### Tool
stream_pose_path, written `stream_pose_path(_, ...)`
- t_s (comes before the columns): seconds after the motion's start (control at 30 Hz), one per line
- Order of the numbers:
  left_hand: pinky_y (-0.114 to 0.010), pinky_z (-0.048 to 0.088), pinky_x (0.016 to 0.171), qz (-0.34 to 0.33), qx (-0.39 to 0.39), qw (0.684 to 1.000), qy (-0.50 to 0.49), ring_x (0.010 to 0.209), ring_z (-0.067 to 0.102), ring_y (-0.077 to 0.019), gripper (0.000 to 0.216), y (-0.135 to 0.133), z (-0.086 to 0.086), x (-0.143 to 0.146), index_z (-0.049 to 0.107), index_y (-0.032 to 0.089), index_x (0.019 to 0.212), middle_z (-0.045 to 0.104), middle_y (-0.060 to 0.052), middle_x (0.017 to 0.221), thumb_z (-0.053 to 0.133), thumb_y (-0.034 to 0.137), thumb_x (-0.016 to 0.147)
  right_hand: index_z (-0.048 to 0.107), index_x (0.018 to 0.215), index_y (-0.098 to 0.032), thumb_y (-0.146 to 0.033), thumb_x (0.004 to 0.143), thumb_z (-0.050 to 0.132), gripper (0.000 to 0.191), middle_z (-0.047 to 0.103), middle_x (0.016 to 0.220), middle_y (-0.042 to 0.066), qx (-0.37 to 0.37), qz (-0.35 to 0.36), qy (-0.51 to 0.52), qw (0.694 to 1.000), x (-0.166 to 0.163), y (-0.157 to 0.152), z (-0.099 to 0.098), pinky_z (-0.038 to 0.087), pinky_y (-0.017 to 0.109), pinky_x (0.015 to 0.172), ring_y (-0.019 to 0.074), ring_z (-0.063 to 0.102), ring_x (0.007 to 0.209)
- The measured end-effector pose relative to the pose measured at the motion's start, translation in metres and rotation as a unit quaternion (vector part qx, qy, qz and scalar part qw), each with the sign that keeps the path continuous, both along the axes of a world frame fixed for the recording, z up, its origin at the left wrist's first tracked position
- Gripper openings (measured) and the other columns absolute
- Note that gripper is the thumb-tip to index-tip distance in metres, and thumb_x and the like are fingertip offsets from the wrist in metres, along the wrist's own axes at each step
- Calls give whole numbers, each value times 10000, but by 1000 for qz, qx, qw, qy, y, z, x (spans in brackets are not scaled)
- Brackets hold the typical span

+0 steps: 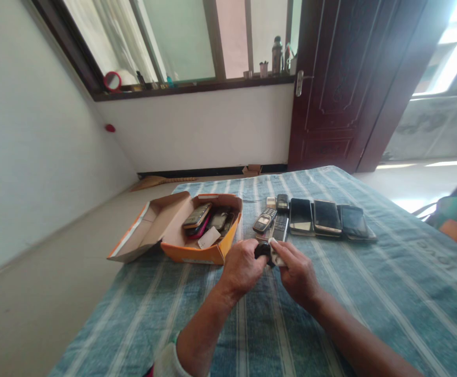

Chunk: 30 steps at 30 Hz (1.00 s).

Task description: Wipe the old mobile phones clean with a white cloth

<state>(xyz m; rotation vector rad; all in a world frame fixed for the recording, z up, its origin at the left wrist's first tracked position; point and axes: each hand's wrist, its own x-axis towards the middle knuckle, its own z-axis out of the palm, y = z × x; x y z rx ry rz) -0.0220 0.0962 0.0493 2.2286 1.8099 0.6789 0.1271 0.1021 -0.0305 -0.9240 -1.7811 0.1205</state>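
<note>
My left hand [245, 267] is closed around a small black mobile phone [262, 250], mostly hidden by the fingers. My right hand [298, 269] pinches a white cloth or tissue [277, 255] against the phone's right side. Just beyond my hands lie several keypad phones, among them a grey-black one [265, 220] and a long one [280, 228]. To their right are stacked touchscreen phones: a black one [301, 214], a gold-edged one [327, 216] and a dark one [354, 220]. Left of my hands stands an open orange cardboard box [197, 255] with several phones [197, 215] and a white piece [209, 237] inside.
A blue striped cloth [197, 314] covers the surface under everything. The box's lid [149, 225] leans open to the left. Beyond are a white wall, a brown door [334, 78] and a window sill [197, 86] with bottles and a round mirror [112, 81]. A broom [153, 181] lies on the floor.
</note>
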Motion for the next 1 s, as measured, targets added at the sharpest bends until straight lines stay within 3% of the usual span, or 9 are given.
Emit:
stream_pose_path(0.17,-241,323,558,4,-81,996,38,621,575,-155,83,-1,12,-8,619,162,670,612,-14,635,635,220,727,653,1109,-141,-24,797,392,424,695,950,109,11,-22,-51,998,-1,-1,0,558,328,759,205,658,890)
stream_pose_path(0.3,-230,308,546,-8,-94,996,-1,600,544,-139,103,1,10,-11,580,161,625,561,8,590,616,197,714,647,1097,-129,-14,800,382,414,688,942,116,48,-29,-70,996,-3,-6,7,545,330,734,207,643,866)
stream_pose_path(0.5,-218,295,536,-38,-68,992,-101,563,444,-107,183,7,-13,-8,513,166,564,461,45,547,628,205,700,632,1120,-133,-5,823,360,423,677,1013,123,103,-36,-94,990,-3,-8,17,517,366,801,216,617,952)
stream_pose_path(0.63,-219,330,564,-26,-60,989,-135,586,481,-114,131,10,-32,-4,530,163,587,502,35,572,603,163,695,658,1042,-118,-53,886,369,335,678,1001,134,123,-48,-140,981,-1,-6,18,491,369,801,231,596,963)
stream_pose_path(1.0,-265,391,641,-13,0,999,-38,702,570,-175,150,13,-50,-7,574,176,626,580,-7,664,692,191,717,668,1010,-130,-115,922,378,304,671,955,108,93,-100,-203,970,4,-4,12,416,354,815,228,571,941)
